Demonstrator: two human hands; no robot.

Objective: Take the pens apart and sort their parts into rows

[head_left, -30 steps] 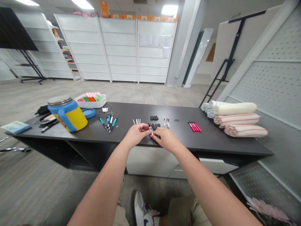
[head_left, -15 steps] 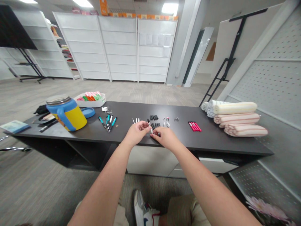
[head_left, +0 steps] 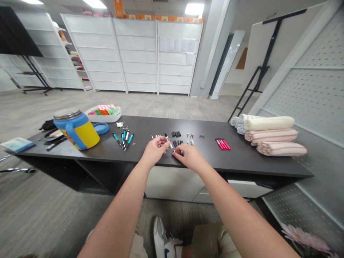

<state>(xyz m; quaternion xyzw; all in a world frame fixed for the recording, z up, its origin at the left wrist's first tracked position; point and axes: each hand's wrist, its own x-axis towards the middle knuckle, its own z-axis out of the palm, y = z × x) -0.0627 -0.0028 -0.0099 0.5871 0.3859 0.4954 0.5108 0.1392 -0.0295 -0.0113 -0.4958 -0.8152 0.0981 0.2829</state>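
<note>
Over the dark table, my left hand point(head_left: 155, 149) pinches a slim black-and-white pen part point(head_left: 168, 141), tilted with its white end toward my right hand. My right hand point(head_left: 190, 156) has its fingertips closed on a small white piece point(head_left: 174, 151), apart from the pen part. Short black tubular pen pieces point(head_left: 176, 134) lie in a row just beyond, with more black pieces point(head_left: 179, 142) nearer my right hand. Thin white sticks point(head_left: 156, 136) are partly hidden behind my left hand. Small white and clear pen pieces point(head_left: 190, 139) and tiny metallic bits point(head_left: 202, 136) lie right of the black rows.
Pink-red tubes point(head_left: 223, 144) lie to the right, before rolled towels point(head_left: 279, 136). Teal, black and white pens point(head_left: 125, 139) rest at left. Beyond them stand a yellow-blue mug point(head_left: 80, 130), its blue lid point(head_left: 101, 128) and a white tray of colourful packets point(head_left: 115, 115).
My hands have drawn apart. The pen part has moved left with my left hand, away from my right fingertips, which now show a small white piece between them.
</note>
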